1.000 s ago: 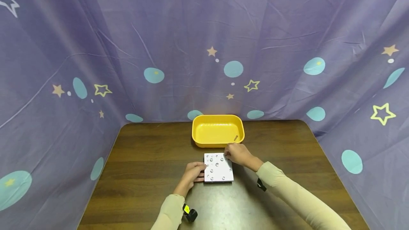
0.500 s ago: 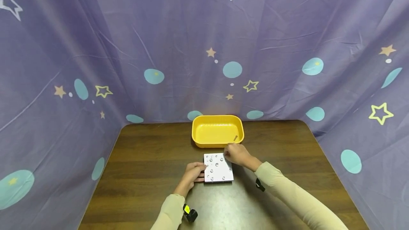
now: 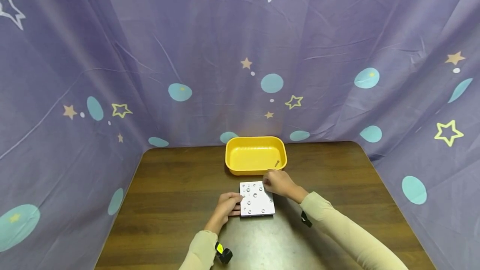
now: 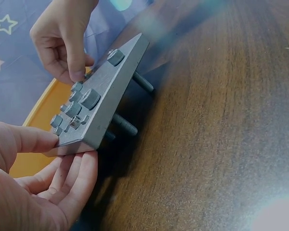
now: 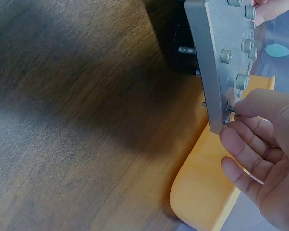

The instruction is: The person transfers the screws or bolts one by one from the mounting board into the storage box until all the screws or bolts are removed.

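Observation:
A metal plate (image 3: 258,203) studded with several socket-head bolts is held a little above the table, with bolt shanks (image 4: 125,124) sticking out underneath. My left hand (image 3: 228,204) grips its left edge, the thumb on top and the fingers below, as the left wrist view shows. At the far right corner my right hand (image 3: 279,182) pinches a small screw (image 5: 231,109) that stands in the plate's face. Thumb and index finger meet at that screw in the right wrist view; the head view hides it behind the hand. Another small screw (image 5: 226,121) sits close by.
Behind the plate stands a yellow bin (image 3: 256,171) with one loose bolt (image 3: 277,163) at its right end. The brown wooden table (image 3: 168,203) reaches back to a purple patterned curtain (image 3: 210,53). Both wrists wear black cameras.
The head view has tilted very slightly. Both hands stay at the same spots on the plate, and nothing else has visibly moved.

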The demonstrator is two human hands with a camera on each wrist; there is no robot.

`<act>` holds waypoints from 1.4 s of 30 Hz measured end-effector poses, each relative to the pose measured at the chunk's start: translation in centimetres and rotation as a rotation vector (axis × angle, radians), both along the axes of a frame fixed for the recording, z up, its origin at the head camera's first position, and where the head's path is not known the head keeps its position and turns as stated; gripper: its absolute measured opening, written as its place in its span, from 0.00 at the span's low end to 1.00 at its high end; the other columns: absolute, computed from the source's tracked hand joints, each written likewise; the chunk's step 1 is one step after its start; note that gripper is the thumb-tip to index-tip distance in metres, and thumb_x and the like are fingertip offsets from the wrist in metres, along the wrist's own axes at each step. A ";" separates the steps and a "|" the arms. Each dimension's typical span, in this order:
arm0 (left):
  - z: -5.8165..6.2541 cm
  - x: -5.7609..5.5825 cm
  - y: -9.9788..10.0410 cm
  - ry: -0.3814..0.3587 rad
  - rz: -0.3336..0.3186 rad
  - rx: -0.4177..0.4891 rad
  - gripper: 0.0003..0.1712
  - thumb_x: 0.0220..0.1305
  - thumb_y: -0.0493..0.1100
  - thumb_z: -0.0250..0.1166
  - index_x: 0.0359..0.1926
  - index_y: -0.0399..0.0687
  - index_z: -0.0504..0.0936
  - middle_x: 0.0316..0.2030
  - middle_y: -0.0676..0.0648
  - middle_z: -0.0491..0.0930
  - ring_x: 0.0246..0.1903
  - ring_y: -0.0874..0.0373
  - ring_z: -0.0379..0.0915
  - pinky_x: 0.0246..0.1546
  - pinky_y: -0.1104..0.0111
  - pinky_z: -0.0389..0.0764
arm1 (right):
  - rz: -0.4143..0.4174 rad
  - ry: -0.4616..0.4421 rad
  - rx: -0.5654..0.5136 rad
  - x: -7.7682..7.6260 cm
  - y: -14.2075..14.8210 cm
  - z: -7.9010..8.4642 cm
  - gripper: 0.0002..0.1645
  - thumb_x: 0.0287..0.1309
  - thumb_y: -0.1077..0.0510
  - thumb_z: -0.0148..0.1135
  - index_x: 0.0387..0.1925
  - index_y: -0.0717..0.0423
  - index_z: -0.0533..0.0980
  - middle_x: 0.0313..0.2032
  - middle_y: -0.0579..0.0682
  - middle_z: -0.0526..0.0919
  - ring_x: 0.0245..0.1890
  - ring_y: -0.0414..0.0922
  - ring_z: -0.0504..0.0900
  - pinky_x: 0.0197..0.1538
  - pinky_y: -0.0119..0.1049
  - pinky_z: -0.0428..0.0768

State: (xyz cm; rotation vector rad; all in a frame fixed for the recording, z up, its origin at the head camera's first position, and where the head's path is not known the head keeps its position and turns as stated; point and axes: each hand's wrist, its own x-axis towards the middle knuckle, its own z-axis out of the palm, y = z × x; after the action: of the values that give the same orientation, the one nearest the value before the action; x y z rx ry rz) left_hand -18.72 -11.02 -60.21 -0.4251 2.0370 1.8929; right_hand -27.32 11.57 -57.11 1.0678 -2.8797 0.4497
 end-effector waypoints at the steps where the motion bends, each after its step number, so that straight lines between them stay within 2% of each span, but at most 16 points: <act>1: 0.0 0.0 0.0 0.000 -0.001 0.001 0.20 0.69 0.39 0.62 0.55 0.28 0.79 0.37 0.42 0.84 0.30 0.58 0.82 0.34 0.64 0.90 | 0.001 0.002 -0.003 0.0 0.0 0.0 0.15 0.51 0.62 0.72 0.17 0.46 0.75 0.18 0.37 0.68 0.21 0.34 0.64 0.23 0.27 0.61; 10: 0.1 -0.2 0.1 0.005 0.007 -0.010 0.21 0.69 0.40 0.63 0.56 0.28 0.78 0.39 0.42 0.84 0.30 0.58 0.82 0.34 0.63 0.90 | -0.022 -0.029 -0.037 0.1 0.1 0.3 0.07 0.52 0.60 0.71 0.23 0.48 0.81 0.23 0.40 0.78 0.25 0.34 0.70 0.26 0.29 0.72; 18: -0.2 -0.2 0.1 0.009 0.011 -0.003 0.22 0.69 0.40 0.63 0.57 0.27 0.78 0.39 0.41 0.84 0.31 0.58 0.82 0.34 0.62 0.90 | -0.039 -0.053 -0.021 0.1 0.1 0.4 0.07 0.53 0.58 0.71 0.25 0.49 0.80 0.24 0.40 0.76 0.25 0.35 0.69 0.25 0.29 0.71; 28: -0.3 0.0 0.0 0.012 0.009 0.004 0.21 0.68 0.39 0.62 0.56 0.27 0.78 0.39 0.41 0.84 0.30 0.58 0.82 0.33 0.63 0.90 | -0.006 -0.032 -0.008 0.0 0.1 0.8 0.07 0.53 0.58 0.71 0.24 0.49 0.79 0.24 0.41 0.75 0.25 0.35 0.69 0.26 0.28 0.70; 42: -0.6 -0.1 -0.1 0.021 0.007 0.006 0.21 0.68 0.40 0.62 0.56 0.27 0.78 0.38 0.42 0.84 0.30 0.59 0.82 0.33 0.64 0.90 | -0.001 -0.102 -0.040 -0.2 0.3 1.4 0.08 0.54 0.61 0.71 0.26 0.50 0.78 0.25 0.41 0.74 0.26 0.35 0.69 0.28 0.27 0.70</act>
State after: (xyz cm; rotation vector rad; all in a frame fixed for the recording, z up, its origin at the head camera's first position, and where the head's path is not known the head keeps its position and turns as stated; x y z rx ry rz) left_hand -18.83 -11.08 -60.79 -0.4130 2.0450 1.9149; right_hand -27.50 11.82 -55.72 1.0678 -2.9444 0.5753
